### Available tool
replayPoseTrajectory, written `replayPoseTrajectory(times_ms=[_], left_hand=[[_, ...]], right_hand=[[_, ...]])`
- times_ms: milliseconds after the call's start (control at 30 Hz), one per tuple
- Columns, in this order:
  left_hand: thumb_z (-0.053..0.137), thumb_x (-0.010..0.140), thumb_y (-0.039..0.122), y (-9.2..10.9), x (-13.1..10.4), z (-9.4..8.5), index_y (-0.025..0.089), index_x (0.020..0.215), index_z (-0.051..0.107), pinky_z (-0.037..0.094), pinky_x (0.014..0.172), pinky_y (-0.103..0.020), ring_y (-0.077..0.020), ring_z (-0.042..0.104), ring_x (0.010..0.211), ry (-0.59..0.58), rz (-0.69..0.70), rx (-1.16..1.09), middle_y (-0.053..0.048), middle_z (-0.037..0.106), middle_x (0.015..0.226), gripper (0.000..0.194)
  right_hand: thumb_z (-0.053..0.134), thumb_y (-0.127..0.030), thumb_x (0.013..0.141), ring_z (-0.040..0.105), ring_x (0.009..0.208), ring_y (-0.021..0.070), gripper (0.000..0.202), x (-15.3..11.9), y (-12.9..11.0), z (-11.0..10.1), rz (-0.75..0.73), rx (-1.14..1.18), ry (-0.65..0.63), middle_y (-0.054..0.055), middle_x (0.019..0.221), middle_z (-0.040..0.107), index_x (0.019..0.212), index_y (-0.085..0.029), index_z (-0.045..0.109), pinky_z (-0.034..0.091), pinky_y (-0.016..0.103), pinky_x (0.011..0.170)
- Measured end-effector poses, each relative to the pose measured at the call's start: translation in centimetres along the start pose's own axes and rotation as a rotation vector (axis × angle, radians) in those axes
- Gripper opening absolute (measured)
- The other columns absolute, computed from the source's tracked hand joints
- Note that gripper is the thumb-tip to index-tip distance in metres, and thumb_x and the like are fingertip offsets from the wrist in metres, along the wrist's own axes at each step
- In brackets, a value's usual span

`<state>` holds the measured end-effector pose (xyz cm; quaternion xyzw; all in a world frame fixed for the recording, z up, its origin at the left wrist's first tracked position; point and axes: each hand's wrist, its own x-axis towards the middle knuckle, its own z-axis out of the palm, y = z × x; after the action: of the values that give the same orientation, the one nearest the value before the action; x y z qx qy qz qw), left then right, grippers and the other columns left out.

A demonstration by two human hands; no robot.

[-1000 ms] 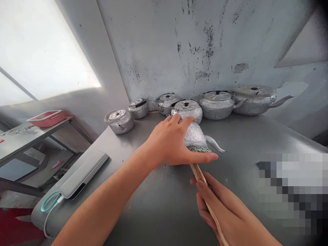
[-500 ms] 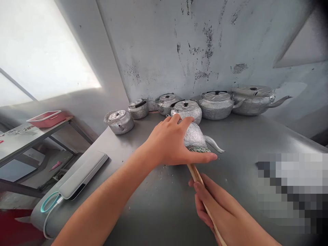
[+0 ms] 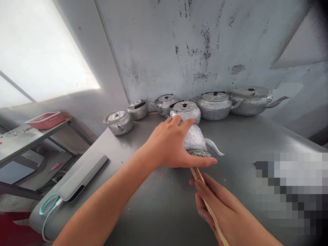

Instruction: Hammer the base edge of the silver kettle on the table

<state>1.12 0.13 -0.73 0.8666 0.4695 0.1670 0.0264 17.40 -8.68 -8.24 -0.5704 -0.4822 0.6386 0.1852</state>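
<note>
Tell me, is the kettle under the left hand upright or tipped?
The kettle looks tipped: its spout slopes down, unlike that of the far-right kettle. The left hand hides some.

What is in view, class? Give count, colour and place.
Main table: 1, grey, centre.
Row kettles: 6, silver, table's far side.
Near kettle: 1, silver, before the row.
Brush: 1, wood and greenish, at near kettle.
Flat device: 1, pale grey, table's left.
Cabling: count unclear, white and teal, beside device.
Side table: 1, grey, left.
Basket: 1, pink and white, on it.
Small object: 1, pink, under side table.
Wall: 1, grey, behind.
Unclear thing: 1, red, bottom left.
Left hand: 1, bare, over near kettle.
Right hand: 1, bare, gripping brush handle.
</note>
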Motion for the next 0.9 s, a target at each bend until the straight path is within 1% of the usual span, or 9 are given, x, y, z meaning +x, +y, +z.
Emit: replayPoseTrajectory(times_ms=[100, 167, 300, 400, 467, 567, 667, 800, 900], left_hand=[[0.059, 0.072, 0.090, 0.0, 0.0, 0.0, 0.023, 0.151, 0.046, 0.049, 0.100, -0.052, -0.0386, 0.052, 0.127, 0.000, 0.008, -0.003, -0.016, 0.055, 0.136, 0.105], [0.060, 0.072, 0.089, 0.0, -0.1, -0.1, 0.023, 0.151, 0.046, 0.048, 0.101, -0.052, -0.0388, 0.051, 0.128, 0.003, 0.019, -0.008, -0.016, 0.054, 0.137, 0.104], [0.063, 0.073, 0.086, 0.0, -0.1, -0.2, 0.022, 0.151, 0.047, 0.048, 0.102, -0.052, -0.0354, 0.054, 0.123, -0.004, 0.043, -0.026, -0.015, 0.056, 0.135, 0.103], [0.064, 0.073, 0.086, 0.0, 0.0, -0.2, 0.022, 0.151, 0.047, 0.048, 0.102, -0.051, -0.0344, 0.055, 0.122, 0.000, 0.047, -0.032, -0.014, 0.056, 0.134, 0.103], [0.064, 0.072, 0.086, 0.0, 0.0, -0.2, 0.021, 0.151, 0.048, 0.048, 0.103, -0.051, -0.0346, 0.054, 0.123, 0.002, 0.047, -0.033, -0.014, 0.056, 0.134, 0.103], [0.064, 0.072, 0.086, 0.0, 0.0, -0.2, 0.022, 0.151, 0.047, 0.048, 0.103, -0.051, -0.0343, 0.055, 0.122, -0.005, 0.043, -0.036, -0.014, 0.056, 0.134, 0.103], [0.062, 0.072, 0.088, -0.1, 0.0, -0.1, 0.024, 0.151, 0.047, 0.047, 0.104, -0.052, -0.0368, 0.052, 0.127, -0.002, 0.034, -0.035, -0.015, 0.055, 0.138, 0.103], [0.060, 0.073, 0.089, -0.2, 0.1, -0.2, 0.025, 0.152, 0.046, 0.045, 0.105, -0.054, -0.0399, 0.048, 0.134, -0.019, 0.006, -0.037, -0.016, 0.052, 0.142, 0.103], [0.059, 0.073, 0.090, -0.3, 0.1, -0.3, 0.026, 0.152, 0.045, 0.044, 0.105, -0.054, -0.0407, 0.047, 0.135, -0.030, -0.008, -0.038, -0.016, 0.051, 0.144, 0.103]], right_hand=[[0.023, -0.058, 0.105, 0.029, 0.043, 0.0077, 0.039, 0.0, 0.0, 0.0, 0.024, -0.019, -0.007, -0.009, 0.063, 0.037, 0.092, -0.027, 0.042, 0.034, 0.016, 0.032], [0.022, -0.058, 0.105, 0.030, 0.043, 0.0078, 0.039, -0.1, 0.0, -0.1, -0.007, -0.010, 0.006, -0.009, 0.063, 0.035, 0.091, -0.027, 0.042, 0.034, 0.015, 0.031], [0.024, -0.060, 0.104, 0.029, 0.045, 0.0082, 0.040, -0.2, 0.0, -0.2, -0.032, -0.001, -0.036, -0.009, 0.062, 0.035, 0.095, -0.026, 0.044, 0.033, 0.015, 0.032], [0.023, -0.061, 0.104, 0.029, 0.045, 0.0080, 0.044, -0.3, 0.0, -0.3, -0.033, -0.005, 0.009, -0.009, 0.063, 0.034, 0.091, -0.025, 0.045, 0.032, 0.015, 0.033], [0.023, -0.061, 0.104, 0.030, 0.044, 0.0083, 0.043, -0.3, 0.1, -0.3, -0.027, -0.016, 0.014, -0.009, 0.063, 0.035, 0.095, -0.026, 0.045, 0.034, 0.015, 0.033], [0.026, -0.064, 0.103, 0.030, 0.045, 0.0085, 0.042, 0.0, 0.5, -0.4, -0.032, -0.034, -0.025, -0.009, 0.064, 0.036, 0.106, -0.028, 0.045, 0.032, 0.015, 0.033], [0.026, -0.069, 0.101, 0.031, 0.047, 0.0088, 0.047, 0.3, 0.9, -0.5, -0.078, -0.016, -0.031, -0.009, 0.067, 0.036, 0.108, -0.027, 0.046, 0.035, 0.015, 0.033], [0.030, -0.066, 0.102, 0.030, 0.049, 0.0095, 0.045, 0.2, 0.8, -0.6, -0.036, -0.039, -0.041, -0.008, 0.067, 0.036, 0.113, -0.026, 0.048, 0.032, 0.014, 0.032], [0.027, -0.069, 0.101, 0.030, 0.047, 0.0086, 0.049, -0.1, 0.4, -0.4, -0.047, -0.025, -0.026, -0.008, 0.067, 0.037, 0.116, -0.027, 0.048, 0.034, 0.015, 0.034]])
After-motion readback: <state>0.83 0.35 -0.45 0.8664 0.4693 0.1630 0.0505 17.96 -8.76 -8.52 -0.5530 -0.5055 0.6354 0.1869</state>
